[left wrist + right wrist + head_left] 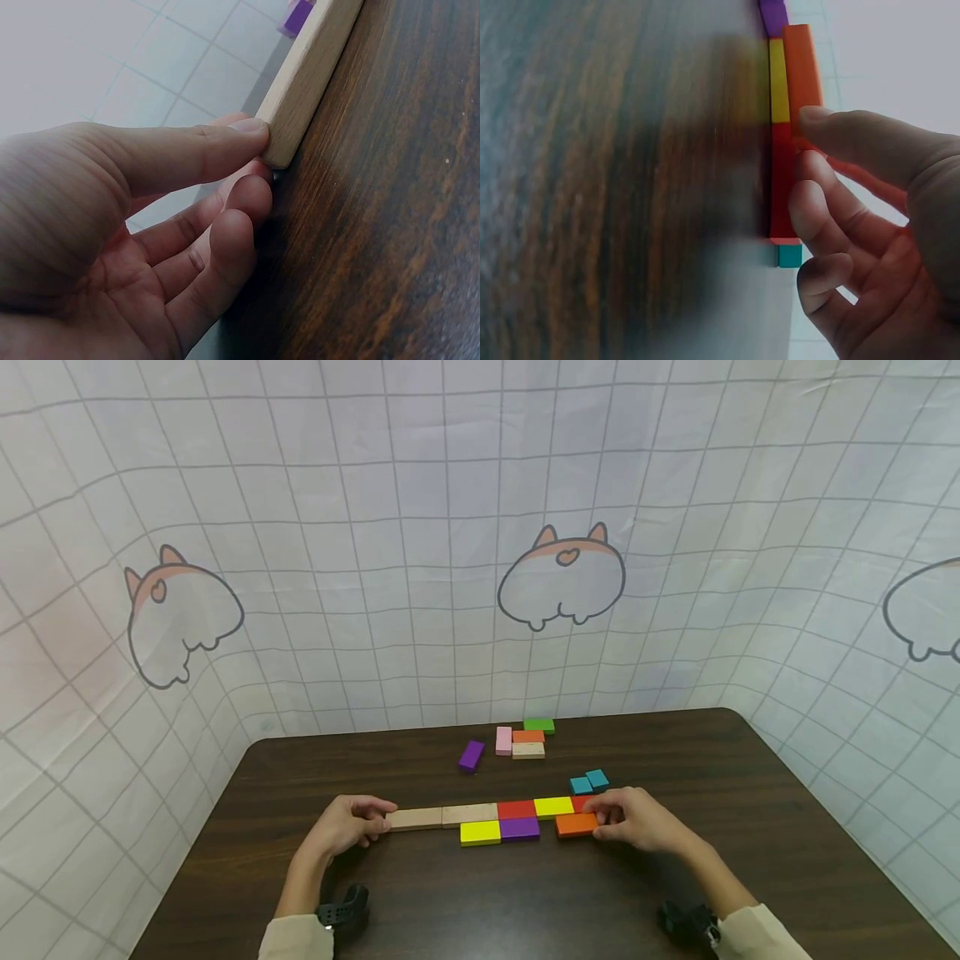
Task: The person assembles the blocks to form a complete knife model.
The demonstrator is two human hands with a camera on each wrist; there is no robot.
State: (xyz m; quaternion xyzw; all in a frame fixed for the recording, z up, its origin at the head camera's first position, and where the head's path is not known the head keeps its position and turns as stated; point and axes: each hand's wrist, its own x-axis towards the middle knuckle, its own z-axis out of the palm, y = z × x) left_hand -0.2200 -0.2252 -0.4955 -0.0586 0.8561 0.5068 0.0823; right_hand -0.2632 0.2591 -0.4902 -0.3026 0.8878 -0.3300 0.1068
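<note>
The end of the left plain wooden block (415, 819) is pinched by the left hand (347, 822), between thumb and fingers. The orange block (576, 825) is gripped at its right end by the right hand (637, 818) — in the right wrist view it appears raised off the tabletop (450, 902). A row is formed by the held wooden block, a second wooden block (470, 814), a red block (517, 810), a yellow block (553, 807) and another red block, partly hidden by fingers. Along its near side are set a front yellow block (480, 833) and a purple block (520, 829). Two teal blocks (581, 786) are seen just beyond the right hand — farther back, pink (503, 741), green (538, 726) and other blocks are scattered before a grid-patterned cloth (375, 568)
</note>
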